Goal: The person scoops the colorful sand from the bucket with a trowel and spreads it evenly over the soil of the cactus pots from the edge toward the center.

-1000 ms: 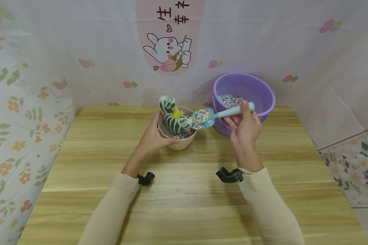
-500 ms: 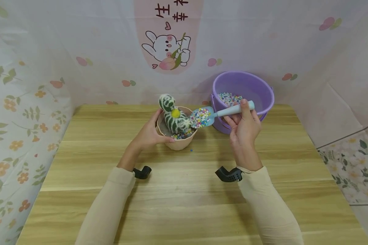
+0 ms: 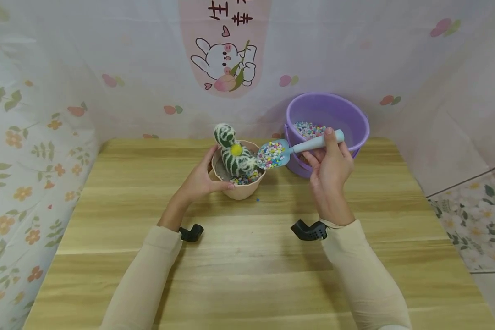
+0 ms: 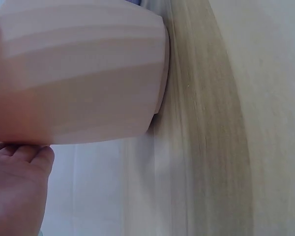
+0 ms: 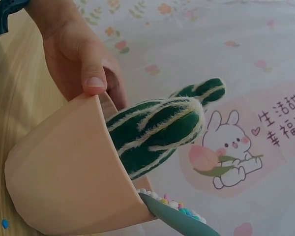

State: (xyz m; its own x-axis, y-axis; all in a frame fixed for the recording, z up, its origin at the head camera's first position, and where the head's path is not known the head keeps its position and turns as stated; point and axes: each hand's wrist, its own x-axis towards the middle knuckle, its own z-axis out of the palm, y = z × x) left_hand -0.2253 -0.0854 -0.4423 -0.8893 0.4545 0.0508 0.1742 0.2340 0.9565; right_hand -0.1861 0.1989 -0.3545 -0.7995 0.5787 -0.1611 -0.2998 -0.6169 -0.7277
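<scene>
A peach-coloured flower pot [image 3: 241, 190] stands on the table, holding a green cactus [image 3: 235, 160] with white fuzzy stripes and a yellow bloom. My left hand [image 3: 200, 181] grips the pot's left side, thumb at the near rim. Colourful pebbles [image 3: 247, 178] lie in the pot at the cactus's base. With my right hand [image 3: 332, 172] I hold a light blue hand shovel [image 3: 313, 144] by its handle. Its blade carries a heap of multicoloured pebbles [image 3: 271, 155]. In the right wrist view the blade tip [image 5: 150, 199] is right at the pot's rim.
Behind my right hand stands a purple bucket [image 3: 350, 123] with more pebbles [image 3: 307, 130] inside. One blue pebble [image 3: 257, 200] lies on the wooden table [image 3: 247, 266] before the pot. A printed cloth [image 3: 144, 55] hangs along the table's back edge.
The head view has shifted slightly. My left hand stays on the pot, and the loaded shovel remains by the pot's right rim, with little movement.
</scene>
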